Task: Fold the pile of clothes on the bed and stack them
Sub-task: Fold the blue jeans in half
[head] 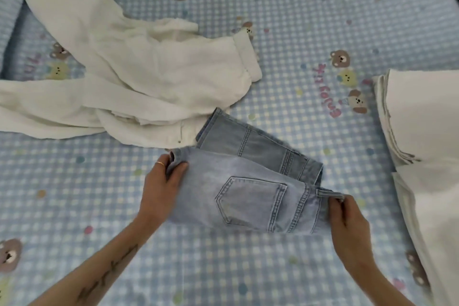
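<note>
Light blue jeans [248,189] lie folded on the bed, back pocket facing up, with a second denim layer showing behind. My left hand [162,182] pinches the jeans' left edge between thumb and fingers. At the waistband end my right hand [346,213] grips the jeans by a belt loop. A crumpled white garment [129,77] lies unfolded behind the jeans, one edge touching them.
A stack of folded white clothes [422,117] sits at the right, with more white fabric [434,218] below it. The bed has a blue checked sheet [285,20] with bear prints. A dark bed edge shows at the top right corner.
</note>
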